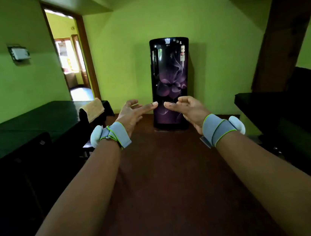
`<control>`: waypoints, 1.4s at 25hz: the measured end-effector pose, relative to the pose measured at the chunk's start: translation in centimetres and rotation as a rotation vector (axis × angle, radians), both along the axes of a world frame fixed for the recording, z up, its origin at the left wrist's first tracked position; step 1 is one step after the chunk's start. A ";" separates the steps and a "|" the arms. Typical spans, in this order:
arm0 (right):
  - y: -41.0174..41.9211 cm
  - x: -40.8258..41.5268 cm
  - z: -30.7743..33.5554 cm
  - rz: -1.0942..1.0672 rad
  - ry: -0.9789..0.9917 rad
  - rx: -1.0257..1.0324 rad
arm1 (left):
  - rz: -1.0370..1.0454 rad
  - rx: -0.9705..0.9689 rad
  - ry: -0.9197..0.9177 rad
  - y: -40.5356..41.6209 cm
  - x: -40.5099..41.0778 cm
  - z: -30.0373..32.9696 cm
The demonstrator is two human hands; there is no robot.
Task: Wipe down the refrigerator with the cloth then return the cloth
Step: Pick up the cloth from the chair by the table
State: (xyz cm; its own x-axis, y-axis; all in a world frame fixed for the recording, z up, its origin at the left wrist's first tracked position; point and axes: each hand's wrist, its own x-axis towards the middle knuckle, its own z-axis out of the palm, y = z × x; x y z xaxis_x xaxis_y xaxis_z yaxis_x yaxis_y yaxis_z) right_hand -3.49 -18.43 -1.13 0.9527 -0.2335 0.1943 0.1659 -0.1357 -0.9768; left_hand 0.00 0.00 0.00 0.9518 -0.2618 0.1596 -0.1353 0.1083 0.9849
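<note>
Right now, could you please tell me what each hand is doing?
Left hand: open, fingers spread, holding nothing.
Right hand: open, fingers relaxed, holding nothing.
The cloth lies draped over a chair back, untouched.

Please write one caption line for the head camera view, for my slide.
Both open hands, left hand and right hand, reach toward the dark refrigerator; the cloth hangs on a chair.
</note>
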 end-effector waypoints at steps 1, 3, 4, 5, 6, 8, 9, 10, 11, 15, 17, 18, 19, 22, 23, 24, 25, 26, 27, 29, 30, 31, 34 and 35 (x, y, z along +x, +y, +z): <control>0.3 1.5 -0.1 -0.011 0.001 0.011 | 0.020 -0.004 -0.001 0.2 1.3 0.1; 0.4 4.9 -0.7 -0.016 0.007 0.024 | 0.047 -0.005 -0.011 0.8 4.3 -0.2; 0.6 6.4 -1.2 -0.001 0.011 0.042 | 0.057 -0.010 -0.007 1.1 5.9 -0.6; 1.1 9.1 -1.8 0.011 0.024 0.051 | 0.068 0.000 -0.002 1.6 8.5 -1.0; 1.6 11.5 -2.3 0.012 0.034 0.047 | 0.086 0.001 -0.004 1.9 10.8 -1.4; 2.8 17.2 -3.1 0.020 0.050 0.067 | 0.115 0.006 0.010 3.0 16.1 -1.9; 3.6 20.6 -3.4 0.013 0.050 0.082 | 0.115 0.014 0.017 3.8 19.3 -1.9; 4.2 23.2 -3.5 0.003 0.058 0.089 | 0.121 0.024 0.024 4.5 21.8 -2.0; 5.0 26.7 -3.6 0.005 0.064 0.097 | 0.129 0.029 0.032 5.2 25.0 -2.0; 7.6 37.2 -3.6 0.024 0.071 0.136 | 0.155 0.045 0.047 7.5 34.7 -2.1; 9.1 43.1 -3.7 0.050 0.087 0.135 | 0.166 0.050 0.068 8.5 40.2 -2.3; 9.7 45.3 -3.8 0.056 0.094 0.131 | 0.175 0.047 0.074 8.8 42.2 -2.6; 10.3 48.8 -4.3 0.068 0.094 0.135 | 0.180 0.033 0.075 9.3 45.6 -3.1; 11.3 57.7 -5.1 0.088 0.081 0.100 | 0.205 0.023 0.066 10.2 54.5 -4.2; 11.4 61.4 -5.6 0.095 0.076 0.092 | 0.221 0.014 0.066 10.4 58.3 -4.8; 11.5 64.4 -5.9 0.101 0.072 0.085 | 0.247 0.016 0.073 10.6 61.4 -5.2; 11.6 68.5 -6.2 0.121 0.070 0.079 | 0.270 0.011 0.076 10.7 65.4 -5.6; 11.9 71.7 -6.4 0.138 0.087 0.075 | 0.299 0.017 0.086 10.9 68.5 -5.9; 12.1 75.8 -6.3 0.155 0.106 0.087 | 0.326 0.015 0.094 11.0 72.4 -5.8; 12.7 81.6 -6.4 0.177 0.140 0.093 | 0.353 0.038 0.107 11.4 77.9 -6.0; 13.2 83.9 -6.5 0.179 0.150 0.090 | 0.378 0.063 0.117 11.7 80.1 -6.1; 13.7 87.6 -6.6 0.195 0.160 0.093 | 0.400 0.073 0.132 12.3 83.6 -6.5; 15.4 96.0 -7.4 0.221 0.201 0.069 | 0.425 0.088 0.179 13.8 91.6 -7.6; 16.0 98.2 -7.8 0.228 0.220 0.050 | 0.422 0.099 0.192 14.3 93.7 -8.2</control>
State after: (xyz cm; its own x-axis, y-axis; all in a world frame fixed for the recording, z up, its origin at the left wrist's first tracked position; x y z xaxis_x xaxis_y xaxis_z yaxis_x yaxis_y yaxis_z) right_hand 94.74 -2.40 -8.93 0.9995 -0.0136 -0.0287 -0.0296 -0.0699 -0.9971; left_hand 93.73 14.30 -8.16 0.9882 0.1489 -0.0364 0.0388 -0.0127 0.9992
